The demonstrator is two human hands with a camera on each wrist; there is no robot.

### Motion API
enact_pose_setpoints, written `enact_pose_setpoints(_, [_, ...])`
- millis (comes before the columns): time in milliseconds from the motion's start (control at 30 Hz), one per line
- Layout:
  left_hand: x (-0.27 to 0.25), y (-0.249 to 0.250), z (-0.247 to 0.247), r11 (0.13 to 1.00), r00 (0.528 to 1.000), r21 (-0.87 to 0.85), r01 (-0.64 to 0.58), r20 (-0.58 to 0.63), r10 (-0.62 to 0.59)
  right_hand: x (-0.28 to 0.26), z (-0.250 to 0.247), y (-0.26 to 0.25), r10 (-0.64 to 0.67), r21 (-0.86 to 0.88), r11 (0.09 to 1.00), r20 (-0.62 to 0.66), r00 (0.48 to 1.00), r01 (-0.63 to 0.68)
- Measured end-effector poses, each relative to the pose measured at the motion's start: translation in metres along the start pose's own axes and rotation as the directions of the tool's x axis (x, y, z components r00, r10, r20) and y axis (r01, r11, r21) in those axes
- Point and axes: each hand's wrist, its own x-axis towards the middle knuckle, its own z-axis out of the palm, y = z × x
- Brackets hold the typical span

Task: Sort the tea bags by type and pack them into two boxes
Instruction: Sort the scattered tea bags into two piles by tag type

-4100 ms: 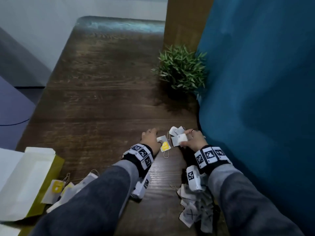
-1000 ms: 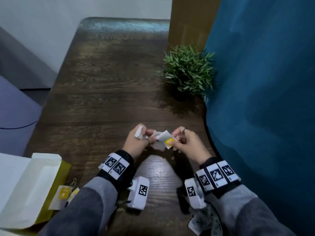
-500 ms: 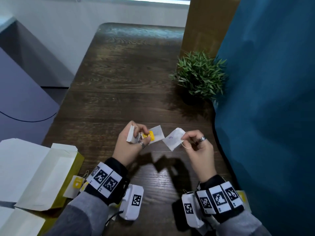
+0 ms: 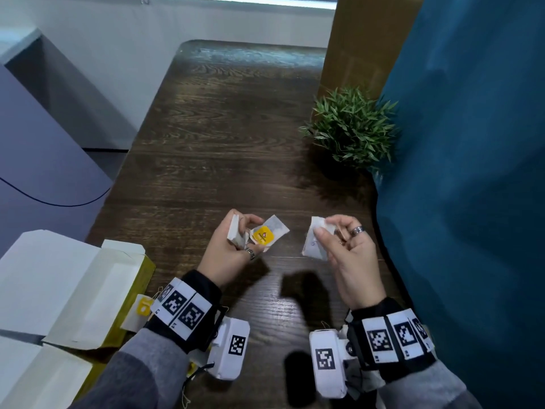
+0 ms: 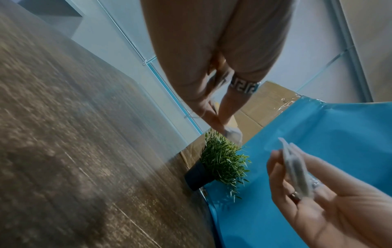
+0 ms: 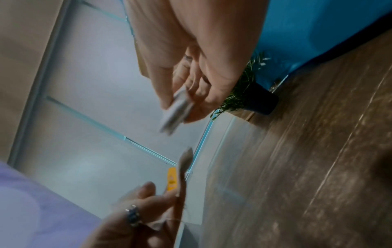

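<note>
Left hand [image 4: 227, 255] fingers pinch yellow-tagged tea bags [image 4: 267, 236]; right hand [image 4: 351, 255] fingers pinch a plain white tea bag [image 4: 314, 240], both above the counter [image 4: 224, 149]. Open box [image 4: 70, 284] at left; its contents cannot be seen.

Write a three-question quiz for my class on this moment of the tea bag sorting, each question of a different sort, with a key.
1. True or false: the left hand holds the tea bag with the yellow tag.
2. The potted plant stands: A) beside the blue curtain; B) inside the open box; C) in the right hand.
3. Fill in: the right hand pinches a plain white ____.

Key: 1 true; 2 A; 3 tea bag.
</note>
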Motion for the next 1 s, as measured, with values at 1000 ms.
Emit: enact_pose_setpoints(1000, [-0.010, 0.018, 0.000, 0.918, 0.975, -0.331, 0.219, 0.049, -0.215, -0.006, 0.011, -0.001, 0.093, -0.330, 0.942, 0.086, 0.992, -0.059])
